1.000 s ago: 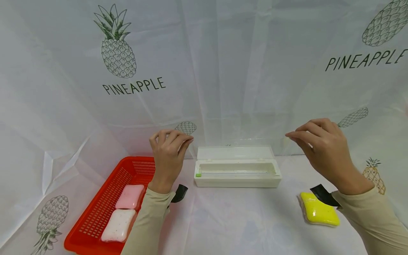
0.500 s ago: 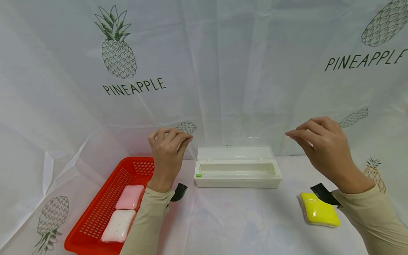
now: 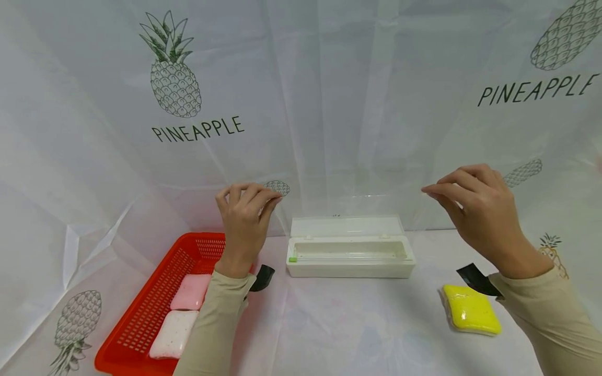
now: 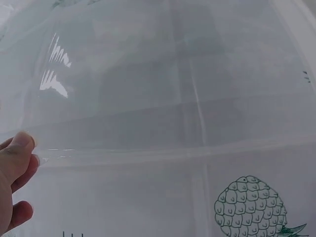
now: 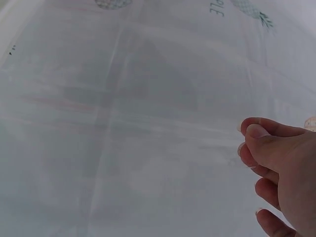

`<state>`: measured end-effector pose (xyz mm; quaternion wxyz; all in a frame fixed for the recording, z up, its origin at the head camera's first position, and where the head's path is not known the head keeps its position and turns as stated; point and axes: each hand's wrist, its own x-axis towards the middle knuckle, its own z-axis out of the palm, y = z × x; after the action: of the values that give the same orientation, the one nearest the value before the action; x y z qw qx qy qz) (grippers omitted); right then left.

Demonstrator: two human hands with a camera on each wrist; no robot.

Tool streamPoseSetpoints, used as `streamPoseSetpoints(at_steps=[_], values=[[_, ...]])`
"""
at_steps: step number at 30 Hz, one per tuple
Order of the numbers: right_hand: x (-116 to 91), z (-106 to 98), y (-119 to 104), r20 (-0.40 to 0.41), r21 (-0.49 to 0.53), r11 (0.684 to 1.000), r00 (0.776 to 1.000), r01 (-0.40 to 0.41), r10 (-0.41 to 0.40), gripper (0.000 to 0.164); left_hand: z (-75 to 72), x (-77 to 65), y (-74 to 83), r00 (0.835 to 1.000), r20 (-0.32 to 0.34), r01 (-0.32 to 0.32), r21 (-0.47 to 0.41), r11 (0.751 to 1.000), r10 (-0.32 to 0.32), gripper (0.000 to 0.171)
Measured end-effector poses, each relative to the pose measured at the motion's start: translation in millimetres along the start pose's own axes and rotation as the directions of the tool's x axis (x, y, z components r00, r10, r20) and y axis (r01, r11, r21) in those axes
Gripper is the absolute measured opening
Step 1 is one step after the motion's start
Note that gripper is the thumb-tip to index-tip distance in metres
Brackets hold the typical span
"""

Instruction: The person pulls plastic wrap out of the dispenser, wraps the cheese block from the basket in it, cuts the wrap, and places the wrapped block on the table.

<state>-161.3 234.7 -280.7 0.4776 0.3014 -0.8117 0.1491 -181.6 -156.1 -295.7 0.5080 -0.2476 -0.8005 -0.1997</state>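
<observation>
A sheet of clear cling film [image 3: 367, 196] is stretched between my two hands, above and behind a long white cling film dispenser [image 3: 350, 269] whose lid stands raised. Its reflections show as white streaks in the left wrist view. My left hand [image 3: 244, 222] pinches the film's left corner between thumb and fingers. On the other side my right hand [image 3: 486, 214] pinches the right corner, thumb against fingertips. A green tab [image 3: 293, 259] sits at the dispenser's left end. Most of the film is too transparent to trace.
At the left, a red plastic basket [image 3: 136, 308] holds a pink block [image 3: 190, 292] and a white block [image 3: 174, 334], partly behind my left forearm. A shiny yellow block [image 3: 472, 309] lies on the white table covering near my right sleeve. A pineapple-printed sheet [image 3: 348, 104] hangs behind.
Both hands have risen slightly, and the film's upper edge has gone up with them. The dispenser, basket and blocks stay where they were.
</observation>
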Motion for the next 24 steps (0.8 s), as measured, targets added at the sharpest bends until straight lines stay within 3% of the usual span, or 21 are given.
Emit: streamPoseSetpoints(at_steps=[5,11,18,24], values=[[3,-1,1,-0.011,0.009,1.0,1.0,0.008,-0.008,0.027,-2.3,3.6,0.1,1.0,0.003,-0.005,0.011,1.0,0.005,0.01],[6,-7,2,0.035,-0.021,1.0,0.999,0.019,-0.018,0.01,-4.2,7.3,0.1,1.0,0.002,-0.008,0.012,1.0,0.008,0.009],[10,-7,2,-0.007,-0.001,1.0,1.0,0.011,-0.011,0.025,-5.7,11.4,0.5,1.0,-0.015,-0.01,0.008,1.0,0.01,0.012],[13,-13,4,0.044,-0.033,0.999,0.999,0.031,-0.029,0.016,-7.0,14.6,1.8,0.999,-0.036,-0.007,-0.004,1.0,0.007,0.017]])
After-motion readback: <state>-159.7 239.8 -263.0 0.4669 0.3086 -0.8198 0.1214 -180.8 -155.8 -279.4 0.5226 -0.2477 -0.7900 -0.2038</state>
